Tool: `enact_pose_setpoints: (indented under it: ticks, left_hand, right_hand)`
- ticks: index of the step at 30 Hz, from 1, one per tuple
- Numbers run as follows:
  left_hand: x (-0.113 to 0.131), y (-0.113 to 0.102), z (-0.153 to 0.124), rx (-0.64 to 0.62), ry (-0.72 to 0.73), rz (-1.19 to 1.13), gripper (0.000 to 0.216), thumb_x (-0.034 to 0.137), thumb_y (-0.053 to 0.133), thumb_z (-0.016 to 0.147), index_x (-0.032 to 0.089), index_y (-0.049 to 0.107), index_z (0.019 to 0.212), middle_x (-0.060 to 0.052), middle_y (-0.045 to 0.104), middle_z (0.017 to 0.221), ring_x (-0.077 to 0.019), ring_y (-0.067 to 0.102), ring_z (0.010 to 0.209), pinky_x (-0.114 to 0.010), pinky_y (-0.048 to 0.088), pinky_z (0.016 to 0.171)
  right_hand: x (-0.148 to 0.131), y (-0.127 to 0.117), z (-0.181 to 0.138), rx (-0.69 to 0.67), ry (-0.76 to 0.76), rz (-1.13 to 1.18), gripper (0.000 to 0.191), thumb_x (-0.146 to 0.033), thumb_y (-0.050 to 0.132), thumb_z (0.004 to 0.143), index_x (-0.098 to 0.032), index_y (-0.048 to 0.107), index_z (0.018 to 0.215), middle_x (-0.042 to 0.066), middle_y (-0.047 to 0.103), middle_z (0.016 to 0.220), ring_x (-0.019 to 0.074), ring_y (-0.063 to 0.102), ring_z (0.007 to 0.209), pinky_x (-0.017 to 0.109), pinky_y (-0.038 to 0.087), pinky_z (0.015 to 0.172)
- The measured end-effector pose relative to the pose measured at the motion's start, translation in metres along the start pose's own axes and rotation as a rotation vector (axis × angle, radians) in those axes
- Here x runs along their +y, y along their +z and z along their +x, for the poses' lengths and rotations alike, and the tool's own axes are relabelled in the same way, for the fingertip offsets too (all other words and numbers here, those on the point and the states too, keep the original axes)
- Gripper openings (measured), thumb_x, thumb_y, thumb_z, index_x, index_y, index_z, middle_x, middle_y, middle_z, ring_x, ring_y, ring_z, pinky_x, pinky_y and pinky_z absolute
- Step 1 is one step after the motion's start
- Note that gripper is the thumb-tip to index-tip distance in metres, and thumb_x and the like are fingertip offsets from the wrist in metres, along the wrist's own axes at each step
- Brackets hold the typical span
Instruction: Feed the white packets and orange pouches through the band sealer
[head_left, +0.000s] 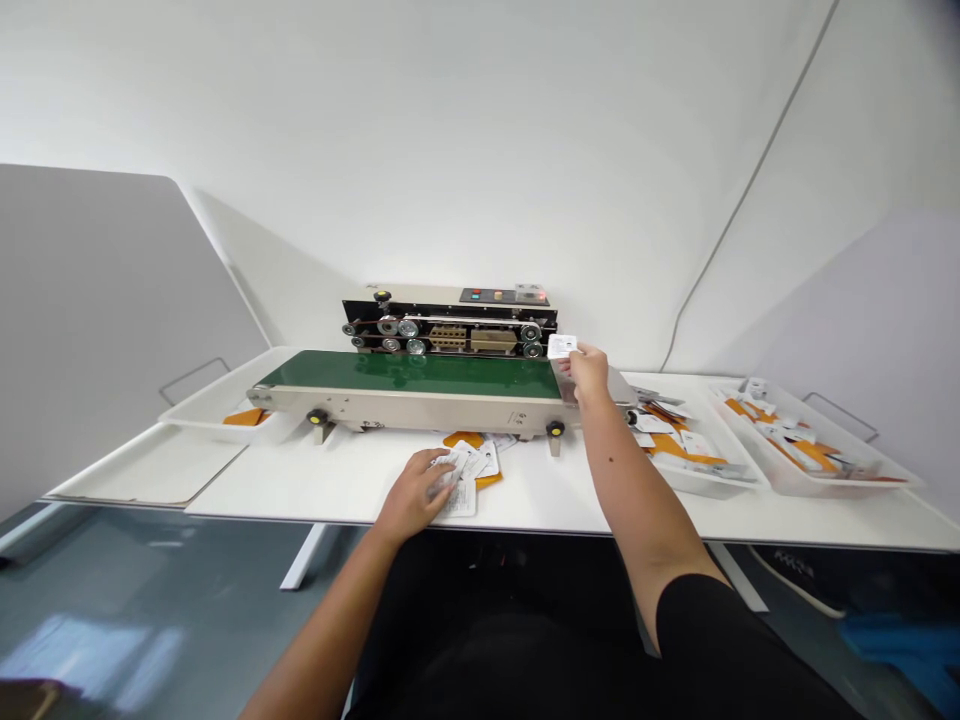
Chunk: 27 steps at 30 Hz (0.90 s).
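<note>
Right hand [590,370]: fingers pinching white packet [561,346] at three o'clock of sealer [450,335]. Left hand [414,492]: fingers curled around packets of loose pile [474,468], six o'clock, on desk [300,470]. Filled bins [701,482] toward four o'clock; tray [285,426], eight o'clock.

Machine [450,408]: one. Green belt [420,373]: one. Plastic trays [832,488]: three. Left hand [415,490], right hand [588,372]: one each. White packet [559,346], right hand: one. Packets [463,499] by left hand: several, overlapping, uncountable.
</note>
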<state>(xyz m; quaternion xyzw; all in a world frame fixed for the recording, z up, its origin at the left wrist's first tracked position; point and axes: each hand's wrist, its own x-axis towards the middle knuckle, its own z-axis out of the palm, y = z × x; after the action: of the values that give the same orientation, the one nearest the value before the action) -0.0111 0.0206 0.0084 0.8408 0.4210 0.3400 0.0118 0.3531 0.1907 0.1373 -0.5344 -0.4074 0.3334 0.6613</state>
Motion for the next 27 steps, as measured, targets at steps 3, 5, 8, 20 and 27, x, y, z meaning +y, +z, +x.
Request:
enact_pose_setpoints:
  ticks: [3, 5, 8, 20, 27]
  left_hand:
    - [-0.001, 0.001, 0.0, -0.006, -0.005, 0.008, 0.025, 0.029, 0.06, 0.097, 0.024, 0.069, 0.12, -0.011, 0.059, 0.138, -0.0298, 0.054, 0.129, -0.048, 0.05, 0.109]
    - [-0.001, 0.001, 0.0, -0.005, -0.003, 0.013, 0.024, 0.029, 0.06, 0.097, 0.024, 0.069, 0.119, -0.011, 0.059, 0.137, -0.0297, 0.054, 0.128, -0.048, 0.05, 0.109]
    - [-0.001, 0.001, 0.0, 0.0, 0.003, 0.015, 0.023, 0.028, 0.061, 0.096, 0.024, 0.07, 0.116, -0.011, 0.06, 0.135, -0.0296, 0.055, 0.127, -0.048, 0.05, 0.108]
    - [-0.001, 0.0, 0.001, -0.013, 0.008, 0.013, 0.022, 0.028, 0.061, 0.096, 0.023, 0.071, 0.115, -0.012, 0.061, 0.135, -0.0301, 0.056, 0.127, -0.048, 0.049, 0.109]
    - [-0.007, 0.007, 0.004, -0.152, 0.049, 0.032, 0.056, 0.043, 0.072, 0.09, 0.025, 0.058, 0.141, -0.013, 0.054, 0.151, -0.034, 0.048, 0.14, -0.053, 0.04, 0.118]
  right_hand:
    - [-0.001, 0.015, 0.001, -0.062, 0.086, 0.095, 0.03, -0.004, 0.052, 0.071, -0.007, 0.07, 0.095, 0.003, 0.068, 0.059, 0.008, 0.054, 0.042, 0.015, 0.035, 0.039]
    - [-0.003, 0.024, 0.0, -0.101, 0.129, 0.122, 0.022, -0.002, 0.054, 0.072, -0.007, 0.068, 0.089, 0.004, 0.068, 0.058, 0.0074, 0.053, 0.041, 0.014, 0.034, 0.038]
    - [-0.005, 0.031, -0.004, -0.151, 0.172, 0.118, 0.016, -0.001, 0.056, 0.077, -0.007, 0.067, 0.087, 0.004, 0.066, 0.056, 0.0068, 0.052, 0.04, 0.014, 0.035, 0.038]
    - [-0.019, 0.039, -0.039, -0.168, -0.245, -0.485, 0.054, -0.038, 0.07, 0.088, -0.019, 0.058, 0.138, 0.002, 0.071, 0.079, 0.0166, 0.064, 0.068, 0.025, 0.047, 0.063]
    - [0.055, 0.05, -0.17, -0.598, -0.641, -0.513, 0.032, -0.028, 0.058, 0.094, -0.022, 0.071, 0.123, 0.005, 0.074, 0.089, 0.021, 0.066, 0.087, 0.034, 0.051, 0.087]
